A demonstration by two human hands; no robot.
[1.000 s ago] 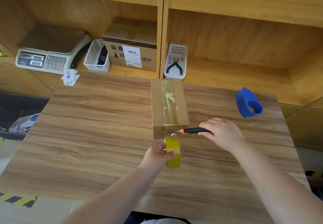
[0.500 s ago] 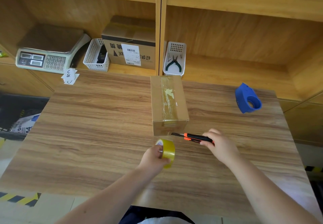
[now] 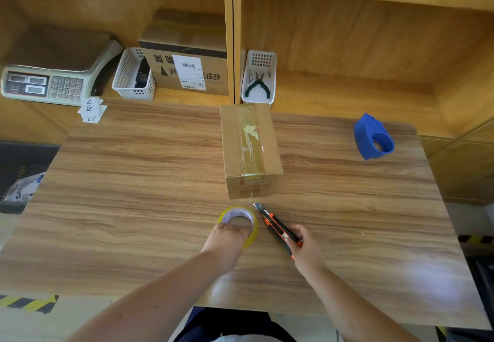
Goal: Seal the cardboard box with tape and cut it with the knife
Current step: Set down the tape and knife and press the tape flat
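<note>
A small cardboard box (image 3: 250,152) stands in the middle of the wooden table (image 3: 133,208), with clear tape running along its top and down its near face. Just in front of it lies a yellow tape roll (image 3: 251,218), flat on the table, with my left hand (image 3: 227,240) gripping its near side. My right hand (image 3: 304,248) holds an orange and black utility knife (image 3: 275,225) low over the table, its blade out and pointing up-left toward the box. Neither the roll nor the knife touches the box.
A blue tape dispenser (image 3: 373,137) lies at the table's far right. On the shelf behind are a scale (image 3: 53,74), two white baskets (image 3: 133,77), one with pliers (image 3: 258,83), and a larger labelled carton (image 3: 187,58). Paper slips (image 3: 91,110) sit at the far left corner.
The knife has come away from the box's near face and swung down toward the table. My left hand has pulled the roll clear of the box and laid it flat.
</note>
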